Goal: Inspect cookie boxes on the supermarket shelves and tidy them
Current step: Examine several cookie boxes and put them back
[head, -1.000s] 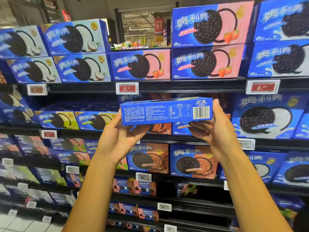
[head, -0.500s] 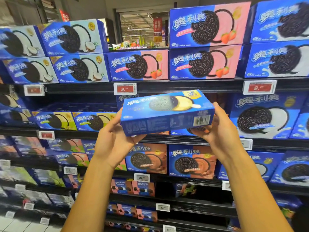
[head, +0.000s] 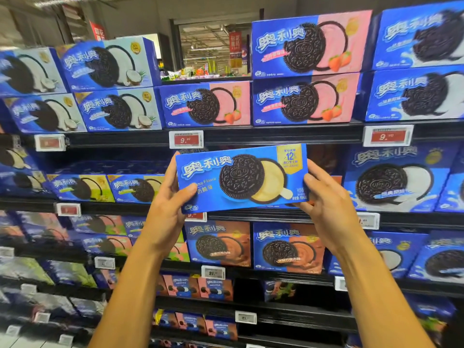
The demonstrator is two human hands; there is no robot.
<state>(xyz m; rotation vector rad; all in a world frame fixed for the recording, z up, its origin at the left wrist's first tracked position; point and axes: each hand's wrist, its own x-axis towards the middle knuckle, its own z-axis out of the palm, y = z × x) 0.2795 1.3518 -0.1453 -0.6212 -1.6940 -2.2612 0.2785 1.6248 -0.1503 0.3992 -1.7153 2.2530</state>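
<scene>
left hand (head: pixel 165 212) + right hand (head: pixel 329 204) | grip: clasping cheese cookie box (head: pixel 241 178) ends | sealed

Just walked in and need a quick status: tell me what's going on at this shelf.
A person is checking cookie boxes at a supermarket shelf. The left hand and right hand hold a blue cheese-flavour cookie box by its two ends, front face toward the camera, in front of the second shelf. Above it, the strawberry boxes sit stacked over a red price tag. The box is not on a shelf yet.
</scene>
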